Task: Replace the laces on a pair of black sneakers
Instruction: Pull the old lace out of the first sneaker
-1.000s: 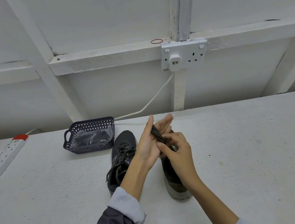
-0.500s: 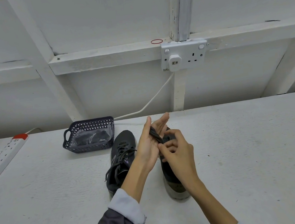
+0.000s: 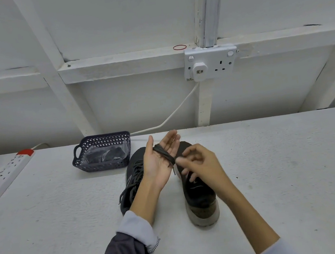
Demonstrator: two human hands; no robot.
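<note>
Two black sneakers stand side by side on the white table, toes pointing away from me. The left sneaker (image 3: 133,173) has its lace in; the right sneaker (image 3: 200,194) shows no lace. Above them my left hand (image 3: 156,166) is held up with straight fingers, palm turned right. A black lace (image 3: 162,153) is wound in several turns around its fingers and palm. My right hand (image 3: 203,164) is just right of it, and its thumb and fingertip pinch the lace's end at the edge of the left palm.
A dark perforated basket (image 3: 82,165) with a clear plastic bag (image 3: 106,153) of dark contents stands behind the left sneaker. A white power strip (image 3: 5,174) lies at the far left. On the wall are a double socket (image 3: 210,63) and a red rubber band (image 3: 179,47).
My right hand has come off the left palm and moved right and down to the palm's edge. The lace now lies wound tightly across the left hand.
</note>
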